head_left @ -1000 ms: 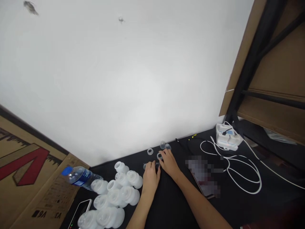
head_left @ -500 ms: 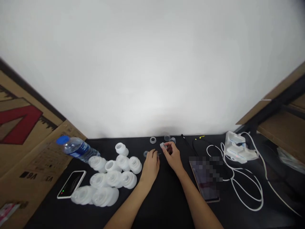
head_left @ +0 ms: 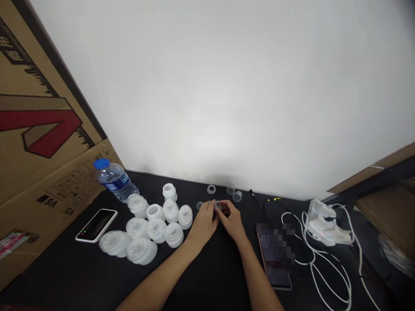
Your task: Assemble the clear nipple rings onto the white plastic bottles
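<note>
My left hand (head_left: 204, 221) and my right hand (head_left: 232, 218) meet over the black table. Between their fingertips is a small clear plastic piece (head_left: 218, 206), partly covered by the fingers; its exact kind I cannot make out. Both hands are closed on it. Just left of my left hand's fingers lies another clear round piece (head_left: 199, 205). Beyond the hands are a clear ring (head_left: 211, 189) and two clear cup-like caps, one nearer (head_left: 237, 197) and one farther (head_left: 230, 190).
Several squat white translucent bottles (head_left: 156, 230) stand left of my hands. Farther left are a water bottle (head_left: 118, 185), a white-framed device (head_left: 96, 225) and a cardboard box (head_left: 65, 172). A phone (head_left: 274, 263), looped white cable (head_left: 314, 263) and white charger (head_left: 326, 224) lie right.
My right hand has moved left with the clear piece, and the two hands now meet at it. The camera view has tilted and shifted.
</note>
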The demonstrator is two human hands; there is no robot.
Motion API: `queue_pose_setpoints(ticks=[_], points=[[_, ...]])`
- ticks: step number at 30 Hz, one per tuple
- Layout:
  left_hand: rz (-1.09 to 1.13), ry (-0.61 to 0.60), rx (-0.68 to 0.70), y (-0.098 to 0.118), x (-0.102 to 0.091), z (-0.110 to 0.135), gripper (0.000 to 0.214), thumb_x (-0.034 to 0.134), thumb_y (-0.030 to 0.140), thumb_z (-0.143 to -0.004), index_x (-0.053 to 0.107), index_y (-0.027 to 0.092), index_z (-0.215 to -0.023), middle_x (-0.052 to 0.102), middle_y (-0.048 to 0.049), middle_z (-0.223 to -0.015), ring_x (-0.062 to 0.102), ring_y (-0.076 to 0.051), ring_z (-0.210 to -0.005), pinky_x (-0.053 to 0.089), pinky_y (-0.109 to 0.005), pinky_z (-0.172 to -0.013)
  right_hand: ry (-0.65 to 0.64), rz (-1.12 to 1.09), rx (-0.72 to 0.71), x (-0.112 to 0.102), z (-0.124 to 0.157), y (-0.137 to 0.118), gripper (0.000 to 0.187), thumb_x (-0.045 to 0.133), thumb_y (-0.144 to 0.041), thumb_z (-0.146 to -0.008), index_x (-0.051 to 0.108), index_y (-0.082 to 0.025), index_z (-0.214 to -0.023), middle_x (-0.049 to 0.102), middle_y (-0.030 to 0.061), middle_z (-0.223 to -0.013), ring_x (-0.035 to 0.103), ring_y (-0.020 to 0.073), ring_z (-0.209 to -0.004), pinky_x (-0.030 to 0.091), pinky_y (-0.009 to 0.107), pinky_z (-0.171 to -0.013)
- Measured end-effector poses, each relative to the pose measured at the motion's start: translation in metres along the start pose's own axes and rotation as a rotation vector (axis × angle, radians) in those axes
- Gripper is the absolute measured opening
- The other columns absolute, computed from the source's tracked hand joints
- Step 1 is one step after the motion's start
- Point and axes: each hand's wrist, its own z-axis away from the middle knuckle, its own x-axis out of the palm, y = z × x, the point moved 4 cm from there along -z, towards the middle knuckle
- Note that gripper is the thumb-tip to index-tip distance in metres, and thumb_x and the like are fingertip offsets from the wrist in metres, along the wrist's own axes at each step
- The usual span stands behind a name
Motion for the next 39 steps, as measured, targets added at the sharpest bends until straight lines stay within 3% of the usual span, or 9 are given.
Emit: queue_pose_setpoints(ticks=[4, 7, 12, 18, 22, 29, 32, 36, 39], points=[[0.019, 0.003, 0.0, 0.0, -0.001, -0.001, 0.048, 0.061, 0.006, -0.096, 0.062, 0.021, -0.142, 0.072, -0.0135, -0.134, 0.07, -0.032, -0.128, 0.058, -0.056, -0.112, -0.012, -0.039, 0.011, 0.0, -0.001, 0.001, 0.03, 0.078, -0.051, -0.094, 0.079, -0.023, -0.105, 0.084, 0.0113, -0.116, 0.08, 0.0275, -0.091, 0.066, 0.04, -0.081], [0.025, 0.036, 0.002, 0.0, -0.002, -0.002, 0.043, 0.062, 0.01, -0.1, 0.063, 0.021, -0.141, 0.072, -0.013, -0.133, 0.07, -0.032, -0.127, 0.058, -0.056, -0.112, 0.021, -0.102, 0.047, -0.001, -0.003, 0.004, 0.035, 0.072, -0.056, -0.098, 0.081, -0.023, -0.106, 0.084, 0.0101, -0.105, 0.08, 0.0279, -0.088, 0.067, 0.04, -0.08], [0.047, 0.059, 0.007, 0.002, -0.003, -0.002, 0.041, 0.064, 0.013, -0.1, 0.063, 0.022, -0.14, 0.072, -0.0128, -0.132, 0.07, -0.032, -0.125, 0.059, -0.055, -0.11, 0.028, -0.218, 0.111, -0.004, -0.007, 0.011, 0.04, 0.081, -0.061, -0.089, 0.081, -0.021, -0.094, 0.084, 0.0105, -0.099, 0.078, 0.0266, -0.078, 0.066, 0.038, -0.07], [0.052, 0.025, 0.021, 0.007, -0.005, -0.003, 0.04, 0.062, 0.006, -0.097, 0.065, 0.024, -0.132, 0.073, -0.0096, -0.126, 0.07, -0.03, -0.12, 0.06, -0.052, -0.106, 0.103, -0.067, 0.09, -0.01, -0.006, 0.011, 0.04, 0.073, -0.06, -0.095, 0.08, -0.021, -0.101, 0.082, 0.011, -0.099, 0.076, 0.0273, -0.083, 0.061, 0.034, -0.064], [0.028, -0.021, 0.028, 0.01, -0.007, -0.003, 0.04, 0.06, 0.005, -0.096, 0.064, 0.023, -0.131, 0.071, -0.0098, -0.123, 0.069, -0.03, -0.117, 0.06, -0.051, -0.104, 0.128, -0.012, 0.039, -0.011, -0.005, 0.006, 0.037, 0.067, -0.058, -0.1, 0.076, -0.022, -0.1, 0.08, 0.009, -0.095, 0.074, 0.0263, -0.083, 0.06, 0.035, -0.07], [0.0, -0.015, -0.015, 0.007, -0.009, -0.003, 0.035, 0.067, 0.006, -0.091, 0.066, 0.022, -0.122, 0.072, -0.0095, -0.116, 0.069, -0.032, -0.113, 0.06, -0.053, -0.101, 0.013, 0.012, -0.037, -0.006, -0.001, -0.009, 0.028, 0.061, -0.049, -0.107, 0.073, -0.024, -0.103, 0.079, 0.0075, -0.1, 0.075, 0.0258, -0.09, 0.059, 0.036, -0.083], [0.071, -0.022, -0.049, 0.006, -0.008, -0.004, 0.032, 0.066, 0.006, -0.091, 0.066, 0.023, -0.119, 0.072, -0.0086, -0.116, 0.069, -0.03, -0.113, 0.06, -0.053, -0.101, 0.016, -0.019, -0.019, -0.005, -0.001, -0.008, 0.028, 0.063, -0.05, -0.106, 0.073, -0.024, -0.103, 0.08, 0.0078, -0.102, 0.075, 0.0256, -0.09, 0.059, 0.036, -0.083], [0.29, 0.006, -0.137, 0.0, -0.001, -0.004, 0.039, 0.068, 0.009, -0.091, 0.065, 0.023, -0.127, 0.07, -0.0084, -0.125, 0.072, -0.024, -0.105, 0.065, -0.043, -0.091, 0.061, -0.123, 0.041, -0.006, -0.004, -0.001, 0.035, 0.069, -0.058, -0.1, 0.073, -0.023, -0.099, 0.08, 0.0082, -0.096, 0.072, 0.0236, -0.075, 0.057, 0.032, -0.062], [0.456, 0.071, -0.193, -0.005, 0.005, -0.004, 0.041, 0.072, 0.012, -0.088, 0.067, 0.022, -0.128, 0.07, -0.009, -0.127, 0.075, -0.022, -0.104, 0.067, -0.039, -0.085, 0.096, -0.195, 0.072, -0.008, -0.007, 0.001, 0.04, 0.075, -0.063, -0.095, 0.073, -0.023, -0.095, 0.079, 0.0073, -0.089, 0.068, 0.0209, -0.064, 0.056, 0.032, -0.058]])
